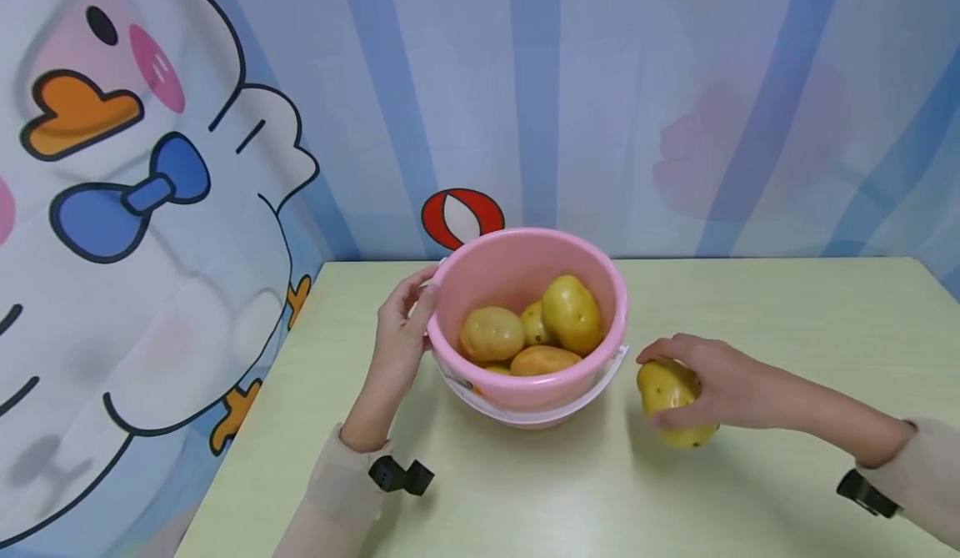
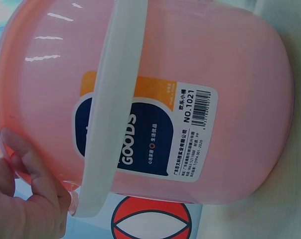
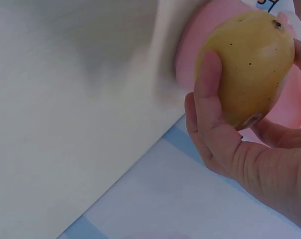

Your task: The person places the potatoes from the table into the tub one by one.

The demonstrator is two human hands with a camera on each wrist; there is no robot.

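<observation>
A pink plastic bucket (image 1: pixel 517 389) stands on the table with several yellow potatoes (image 1: pixel 572 316) inside. My left hand (image 1: pixel 401 329) grips its left rim; in the left wrist view the fingers (image 2: pixel 43 179) bend over the edge near the handle's hinge. The white handle (image 2: pixel 108 109) hangs down across the bucket's front label (image 2: pixel 190 134). To the right of the bucket, my right hand (image 1: pixel 723 383) holds another potato (image 1: pixel 663 387) between thumb and fingers. That potato (image 3: pixel 250 69) shows small dark specks in the right wrist view, with the bucket's pink wall (image 3: pixel 190 55) behind it.
The pale wooden-topped table (image 1: pixel 795 308) meets a blue striped backdrop (image 1: pixel 600 108) just behind the bucket. A large cartoon duck (image 1: pixel 187 316) is printed on the cloth at the left. Black wrist cameras (image 1: pixel 401 476) sit at both sleeves.
</observation>
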